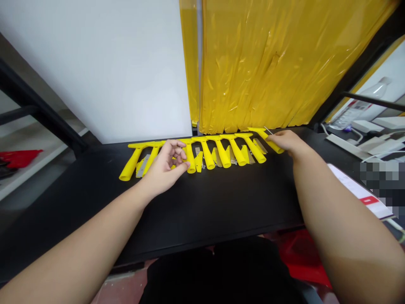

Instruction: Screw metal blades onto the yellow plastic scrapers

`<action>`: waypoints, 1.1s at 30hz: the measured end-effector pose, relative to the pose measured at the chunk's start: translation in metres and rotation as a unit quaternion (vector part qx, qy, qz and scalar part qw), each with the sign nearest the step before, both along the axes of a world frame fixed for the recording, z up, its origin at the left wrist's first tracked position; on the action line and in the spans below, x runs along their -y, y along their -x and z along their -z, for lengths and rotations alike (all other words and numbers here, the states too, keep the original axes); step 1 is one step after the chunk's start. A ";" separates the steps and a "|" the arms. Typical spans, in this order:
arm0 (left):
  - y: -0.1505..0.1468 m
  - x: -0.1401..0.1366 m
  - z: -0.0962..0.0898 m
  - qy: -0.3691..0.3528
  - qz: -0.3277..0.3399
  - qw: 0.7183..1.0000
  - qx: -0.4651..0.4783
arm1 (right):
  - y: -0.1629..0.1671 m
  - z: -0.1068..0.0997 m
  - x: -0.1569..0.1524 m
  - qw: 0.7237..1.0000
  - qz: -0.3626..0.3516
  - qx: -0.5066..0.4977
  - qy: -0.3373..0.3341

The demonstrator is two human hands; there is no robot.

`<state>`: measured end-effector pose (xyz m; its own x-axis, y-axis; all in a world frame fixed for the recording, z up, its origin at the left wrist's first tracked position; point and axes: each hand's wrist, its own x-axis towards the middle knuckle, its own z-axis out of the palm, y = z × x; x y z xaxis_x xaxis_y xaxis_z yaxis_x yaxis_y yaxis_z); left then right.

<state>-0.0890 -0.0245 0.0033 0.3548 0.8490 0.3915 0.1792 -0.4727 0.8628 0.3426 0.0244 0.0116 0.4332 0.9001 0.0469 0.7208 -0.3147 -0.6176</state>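
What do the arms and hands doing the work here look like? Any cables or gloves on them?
They are a person's: the left hand and right hand have no gloves, and both forearms are bare, with no sleeves in view. I see no cables, watch or markings on them. Black clothing shows below.

No words, brands or numbers can be read. A label on a clear bottle at right is too blurred to make out, as is the pale mark within a red block on a white panel below it.
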 end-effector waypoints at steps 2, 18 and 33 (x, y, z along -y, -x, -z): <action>0.001 -0.001 0.001 0.003 -0.001 1.000 -0.003 | -0.002 0.004 -0.003 1.000 0.005 -0.002 0.011; 0.003 -0.003 0.004 0.002 0.023 0.999 -0.038 | -0.021 0.024 -0.022 0.997 0.018 0.040 0.061; 0.004 -0.003 0.002 0.002 0.030 0.997 -0.074 | 0.016 0.005 -0.010 0.982 -0.021 0.190 -0.010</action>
<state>-0.0934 -0.0213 0.0012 0.4584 0.8259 0.3283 0.2765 -0.4836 0.8305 0.3270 0.0348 0.0065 0.3443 0.9136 0.2163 0.9119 -0.2706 -0.3086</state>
